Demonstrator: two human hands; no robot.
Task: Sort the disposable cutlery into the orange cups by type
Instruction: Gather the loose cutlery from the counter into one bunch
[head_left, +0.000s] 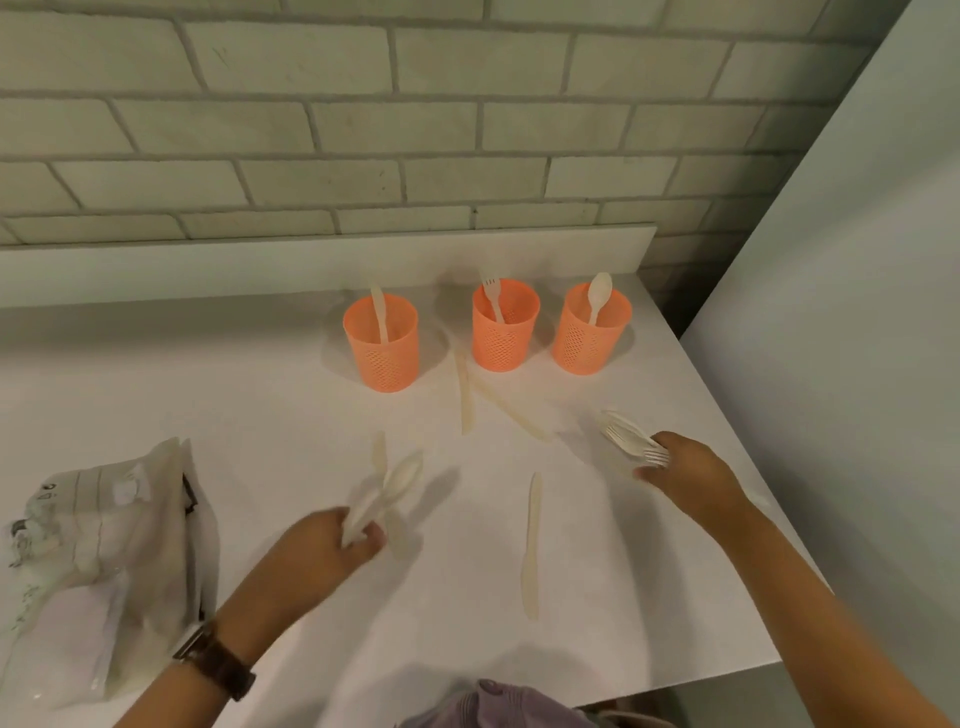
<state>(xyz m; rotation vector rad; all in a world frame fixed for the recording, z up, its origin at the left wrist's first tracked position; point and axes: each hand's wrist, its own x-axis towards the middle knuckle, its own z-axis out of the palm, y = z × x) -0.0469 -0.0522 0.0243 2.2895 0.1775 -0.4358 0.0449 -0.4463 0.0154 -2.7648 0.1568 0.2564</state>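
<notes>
Three orange perforated cups stand in a row at the back of the white counter: the left cup (383, 345) holds a knife, the middle cup (504, 327) a fork, the right cup (590, 331) a spoon. My left hand (332, 540) grips a bunch of white spoons (397, 486) by their handles. My right hand (685, 470) holds a bundle of white forks (631, 439), tines pointing left. Loose knives lie on the counter: one near the front (532, 545), two below the cups (465, 395).
An opened plastic packaging bag (109, 561) lies at the left. The counter's right edge (748, 452) runs diagonally beside a pale wall panel. A brick wall and a raised white ledge (311, 265) close off the back.
</notes>
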